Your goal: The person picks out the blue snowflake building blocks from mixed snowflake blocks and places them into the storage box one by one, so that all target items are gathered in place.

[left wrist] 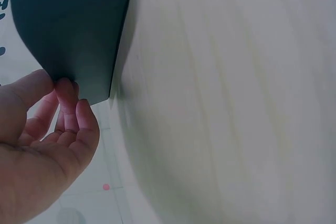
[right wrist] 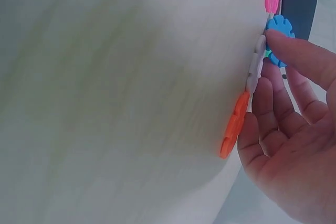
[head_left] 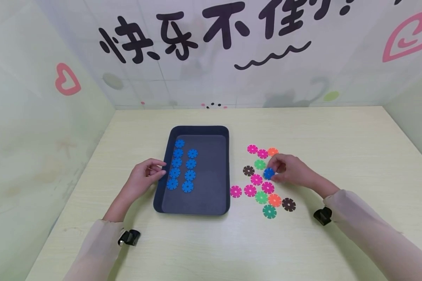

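My left hand (head_left: 145, 175) pinches the left rim of a dark rectangular tray (head_left: 211, 195) between thumb and fingers; the left wrist view shows them at the tray's edge (left wrist: 79, 30). Inside the tray, several blue notched plastic discs (head_left: 176, 162) lie in two columns along its left side. Right of the tray, my right hand (head_left: 291, 168) holds another blue notched disc (head_left: 269, 173) between thumb and fingertips, over a loose group of discs. In the right wrist view that blue disc (right wrist: 281, 29) stands tilted at the fingertips, with an orange disc (right wrist: 234, 124) below.
Pink discs (head_left: 236, 191), light green discs (head_left: 260, 164), orange discs (head_left: 274, 200), dark brown discs (head_left: 288, 204) and a teal disc (head_left: 269, 211) lie on the pale wooden table (head_left: 197, 249). A printed wall (head_left: 211, 82) borders the table at the back.
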A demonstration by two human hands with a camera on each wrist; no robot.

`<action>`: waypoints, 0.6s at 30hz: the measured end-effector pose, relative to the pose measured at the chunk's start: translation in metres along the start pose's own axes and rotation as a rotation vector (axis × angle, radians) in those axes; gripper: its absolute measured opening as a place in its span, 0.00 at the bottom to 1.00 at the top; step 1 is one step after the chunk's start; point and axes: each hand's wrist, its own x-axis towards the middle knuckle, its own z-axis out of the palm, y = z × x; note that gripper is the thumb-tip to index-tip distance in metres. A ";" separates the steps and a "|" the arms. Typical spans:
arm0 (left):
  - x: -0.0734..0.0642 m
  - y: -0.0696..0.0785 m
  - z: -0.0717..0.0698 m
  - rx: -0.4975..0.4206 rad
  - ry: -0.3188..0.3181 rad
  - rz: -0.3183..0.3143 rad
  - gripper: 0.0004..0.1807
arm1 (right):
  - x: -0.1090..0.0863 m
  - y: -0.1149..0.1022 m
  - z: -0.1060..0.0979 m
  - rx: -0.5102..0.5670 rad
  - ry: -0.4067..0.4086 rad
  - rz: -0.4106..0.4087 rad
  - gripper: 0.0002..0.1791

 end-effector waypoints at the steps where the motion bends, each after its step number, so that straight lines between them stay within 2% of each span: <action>1: 0.000 0.000 0.000 0.000 0.000 0.001 0.15 | 0.000 0.000 0.000 0.007 -0.001 0.000 0.14; 7: 0.000 0.000 0.000 -0.011 0.001 0.004 0.15 | 0.002 0.002 -0.002 0.046 -0.007 0.009 0.11; 18: 0.000 -0.001 0.000 -0.011 0.000 0.006 0.15 | 0.002 -0.007 -0.006 0.022 0.035 -0.028 0.08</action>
